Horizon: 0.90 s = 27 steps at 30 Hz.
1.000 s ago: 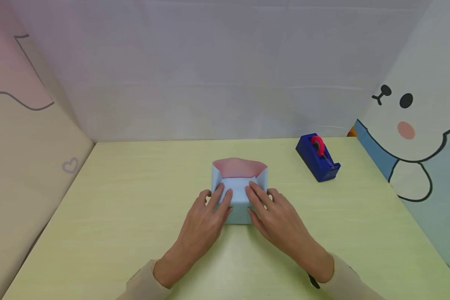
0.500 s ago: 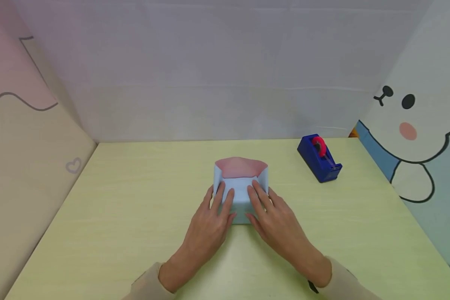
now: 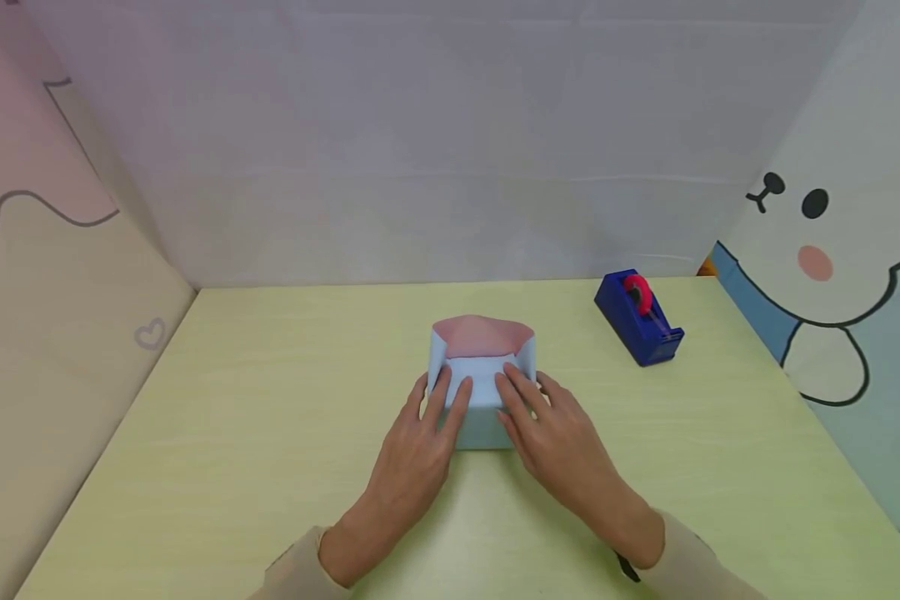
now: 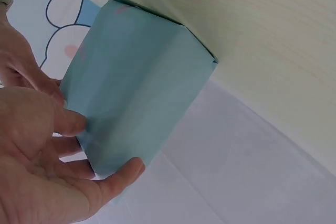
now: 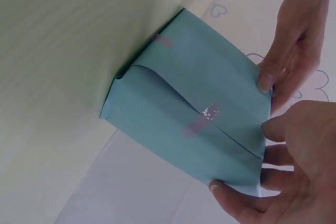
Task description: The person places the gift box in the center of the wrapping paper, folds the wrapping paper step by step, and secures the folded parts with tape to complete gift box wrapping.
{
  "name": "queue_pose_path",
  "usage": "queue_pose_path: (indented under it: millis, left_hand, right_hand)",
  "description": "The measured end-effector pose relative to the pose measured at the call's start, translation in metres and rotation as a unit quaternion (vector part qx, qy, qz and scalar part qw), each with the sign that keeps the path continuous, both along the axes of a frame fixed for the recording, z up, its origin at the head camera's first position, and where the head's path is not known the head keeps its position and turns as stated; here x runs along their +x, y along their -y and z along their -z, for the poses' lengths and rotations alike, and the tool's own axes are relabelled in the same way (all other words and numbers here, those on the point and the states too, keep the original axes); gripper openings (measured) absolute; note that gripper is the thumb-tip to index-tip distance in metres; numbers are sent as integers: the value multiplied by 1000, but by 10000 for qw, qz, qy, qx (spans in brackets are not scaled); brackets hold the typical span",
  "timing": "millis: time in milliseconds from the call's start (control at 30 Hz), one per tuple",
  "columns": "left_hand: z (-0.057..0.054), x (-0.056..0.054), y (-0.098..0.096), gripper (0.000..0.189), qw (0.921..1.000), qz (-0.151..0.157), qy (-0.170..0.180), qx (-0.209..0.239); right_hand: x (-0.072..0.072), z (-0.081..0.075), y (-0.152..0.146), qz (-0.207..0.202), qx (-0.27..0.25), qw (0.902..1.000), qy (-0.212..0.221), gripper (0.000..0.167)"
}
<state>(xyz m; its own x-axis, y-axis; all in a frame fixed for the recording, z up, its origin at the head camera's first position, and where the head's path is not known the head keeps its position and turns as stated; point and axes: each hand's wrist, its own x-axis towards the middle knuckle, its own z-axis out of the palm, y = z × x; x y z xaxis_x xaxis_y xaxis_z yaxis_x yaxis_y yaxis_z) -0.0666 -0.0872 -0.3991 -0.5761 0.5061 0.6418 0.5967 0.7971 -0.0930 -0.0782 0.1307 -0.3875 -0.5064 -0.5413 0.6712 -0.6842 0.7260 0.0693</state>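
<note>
A parcel wrapped in light blue-green paper (image 3: 483,429) stands at the middle of the table, its upper end partly folded. At its far side a pink flap (image 3: 476,337) stands up between light blue side folds. My left hand (image 3: 416,458) presses extended fingers onto the folded top at the left. On the right, my right hand (image 3: 566,442) lays its fingers on the same fold. In the left wrist view, the left thumb (image 4: 73,123) touches the parcel's broad face. Pink tape (image 5: 197,126) crosses a paper seam in the right wrist view.
A blue tape dispenser (image 3: 637,321) with a pink-red roll stands at the back right of the pale yellow-green table (image 3: 270,375). A pale backdrop (image 3: 450,150) rises behind the table, with cartoon-printed panels on both sides.
The left little finger has straightened and come in along the parcel's left side. Both thumbs have shifted slightly, the left one out of the head view. The parcel stays almost in place.
</note>
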Motion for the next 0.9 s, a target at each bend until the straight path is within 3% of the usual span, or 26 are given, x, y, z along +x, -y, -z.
queue_pose_path:
  millis: [200,567,767,900]
  left_hand:
    - [1,-1,0,67,9999,26,-84,73]
    - [-1,-2,3,72,9999,67,-105,55]
    - [-1,-2,4,73,9999,97,-68,96]
    - [-1,-2,4,73,9999,114,-59,89]
  right_hand:
    - [0,-6,-1,-135,-572,9983,-43,43]
    - [1,-11,-7,-144,-1683,9829,728,37]
    - [-2,-10,-6,-102,-2080,9734,951,57]
    - [-1,-10,-6,-25,-2103,9720,1052,53]
